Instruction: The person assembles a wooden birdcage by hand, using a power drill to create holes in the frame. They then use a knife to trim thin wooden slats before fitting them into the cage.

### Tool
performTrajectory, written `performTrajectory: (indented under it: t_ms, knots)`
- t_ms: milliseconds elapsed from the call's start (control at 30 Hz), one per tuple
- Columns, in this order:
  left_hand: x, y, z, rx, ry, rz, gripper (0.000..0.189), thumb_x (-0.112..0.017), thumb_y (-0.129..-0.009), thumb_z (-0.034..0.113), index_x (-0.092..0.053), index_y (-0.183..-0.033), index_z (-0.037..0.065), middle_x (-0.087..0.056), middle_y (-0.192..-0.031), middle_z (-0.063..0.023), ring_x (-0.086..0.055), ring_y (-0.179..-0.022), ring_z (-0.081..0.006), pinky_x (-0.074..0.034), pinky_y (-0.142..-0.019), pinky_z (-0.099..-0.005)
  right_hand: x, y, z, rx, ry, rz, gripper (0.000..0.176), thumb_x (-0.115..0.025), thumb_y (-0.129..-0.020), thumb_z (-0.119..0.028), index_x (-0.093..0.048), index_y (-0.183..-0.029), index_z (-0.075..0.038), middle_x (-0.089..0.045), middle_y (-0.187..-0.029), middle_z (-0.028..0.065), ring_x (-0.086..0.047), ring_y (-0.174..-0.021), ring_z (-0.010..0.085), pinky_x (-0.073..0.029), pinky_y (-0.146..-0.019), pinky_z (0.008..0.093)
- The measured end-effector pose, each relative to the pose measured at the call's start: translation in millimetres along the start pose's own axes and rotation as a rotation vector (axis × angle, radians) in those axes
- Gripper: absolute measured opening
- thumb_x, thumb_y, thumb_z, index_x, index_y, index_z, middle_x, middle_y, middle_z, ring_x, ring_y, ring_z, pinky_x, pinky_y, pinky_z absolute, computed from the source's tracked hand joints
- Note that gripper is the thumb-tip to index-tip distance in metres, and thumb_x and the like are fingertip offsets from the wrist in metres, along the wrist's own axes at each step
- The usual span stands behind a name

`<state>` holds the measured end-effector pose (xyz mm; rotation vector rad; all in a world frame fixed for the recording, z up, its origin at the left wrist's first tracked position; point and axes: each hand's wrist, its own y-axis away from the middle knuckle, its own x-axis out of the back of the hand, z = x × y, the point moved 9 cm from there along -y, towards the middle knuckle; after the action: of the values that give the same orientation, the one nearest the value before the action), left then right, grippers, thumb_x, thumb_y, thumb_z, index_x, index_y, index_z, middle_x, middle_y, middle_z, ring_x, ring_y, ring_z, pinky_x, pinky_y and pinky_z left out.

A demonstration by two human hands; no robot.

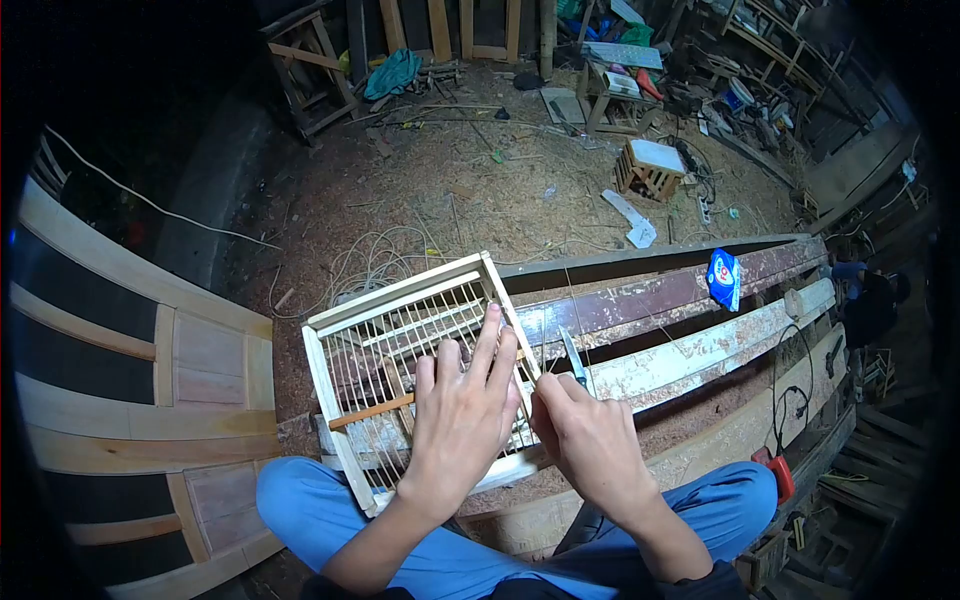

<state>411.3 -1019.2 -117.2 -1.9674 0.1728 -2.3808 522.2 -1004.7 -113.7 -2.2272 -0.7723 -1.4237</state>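
A small wooden cage (pixel 400 290), a pale frame strung with thin parallel bars, rests tilted over the planks in front of my lap. My left hand (pixel 455 420) lies over its right part, fingers stretched out, fingertips near the right side rail. My right hand (pixel 595 440) is closed at the outside of that same rail, thumb and forefinger pinched together; I cannot tell what is in the pinch. Just beyond its knuckles is a knife (pixel 573 352), blade pointing away from me. A brown cross strip (pixel 370 412) runs inside the cage.
Long planks (pixel 690 355) extend to the right, with a blue packet (pixel 723 280) on them. Panelled wooden frames (pixel 150 430) stand at left. Looped cord (pixel 375 265) lies beyond the cage. A slatted stool (pixel 650 168) stands farther off. A person (pixel 875 300) is at far right.
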Motion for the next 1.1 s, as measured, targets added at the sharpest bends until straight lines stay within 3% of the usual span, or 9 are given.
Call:
performTrajectory:
  t_ms: [500, 600, 667, 800, 900, 1100]
  knots:
    - [6.2, 3.2, -6.8, 0.042, 0.08, 0.024, 0.047, -0.064, -0.1, 0.02, -0.061, -0.146, 0.01, -0.047, -0.165, -0.0109, -0.053, -0.107, -0.0298, -0.043, -0.104, -0.0454, -0.4, 1.1, 2.4, -0.008, -0.071, -0.014, 0.019, -0.067, -0.101, -0.02, -0.055, -0.105, -0.007, -0.066, -0.086, 0.0115, -0.073, -0.068, 0.0318, -0.056, -0.057, 0.0457]
    - [10.2, 4.0, -19.1, 0.016, 0.177, -0.006, 0.043, -0.066, -0.101, 0.025, -0.063, -0.143, 0.015, -0.049, -0.163, -0.013, -0.055, -0.112, -0.0295, -0.043, -0.104, -0.0458, 0.7, 1.3, 2.3, 0.003, -0.123, -0.015, 0.019, -0.07, -0.098, -0.016, -0.054, -0.102, -0.007, -0.066, -0.086, 0.011, -0.072, -0.069, 0.0331, -0.055, -0.058, 0.046]
    - [21.8, 4.9, -20.6, -0.112, 0.082, 0.001, 0.042, -0.063, -0.105, 0.03, -0.064, -0.144, 0.015, -0.052, -0.162, -0.0103, -0.052, -0.126, -0.0312, -0.038, -0.114, -0.0458, 1.5, 2.0, 2.4, 0.005, -0.173, -0.007, 0.019, -0.072, -0.095, -0.013, -0.054, -0.1, -0.008, -0.067, -0.086, 0.0106, -0.07, -0.07, 0.0347, -0.053, -0.058, 0.0464]
    - [15.4, 1.3, -21.8, -0.2, 0.075, -0.019, 0.046, -0.06, -0.107, 0.035, -0.062, -0.147, 0.012, -0.052, -0.162, -0.0087, -0.045, -0.142, -0.0296, -0.032, -0.119, -0.045, 2.2, 1.0, -1.6, 0.036, -0.122, -0.019, 0.019, -0.071, -0.095, -0.013, -0.055, -0.101, -0.006, -0.065, -0.085, 0.011, -0.072, -0.07, 0.0321, -0.055, -0.059, 0.045]
    - [15.1, 0.8, -22.2, -0.151, 0.152, -0.013, 0.039, -0.062, -0.105, 0.028, -0.065, -0.139, 0.01, -0.048, -0.166, -0.0063, -0.042, -0.145, -0.0312, -0.029, -0.121, -0.0487, 1.4, -0.4, -4.0, 0.062, -0.075, -0.018, 0.018, -0.07, -0.095, -0.012, -0.055, -0.102, -0.005, -0.063, -0.084, 0.0116, -0.073, -0.07, 0.03, -0.056, -0.06, 0.0436]
    - [14.3, -0.3, -21.0, -0.145, 0.132, -0.004, 0.041, -0.06, -0.104, 0.029, -0.063, -0.14, 0.01, -0.049, -0.164, -0.0067, -0.042, -0.145, -0.032, -0.027, -0.123, -0.0502, 1.0, -1.6, -5.4, 0.058, -0.091, 0.013, 0.018, -0.071, -0.094, -0.011, -0.054, -0.097, -0.006, -0.062, -0.084, 0.0123, -0.07, -0.069, 0.0343, -0.054, -0.06, 0.0476]
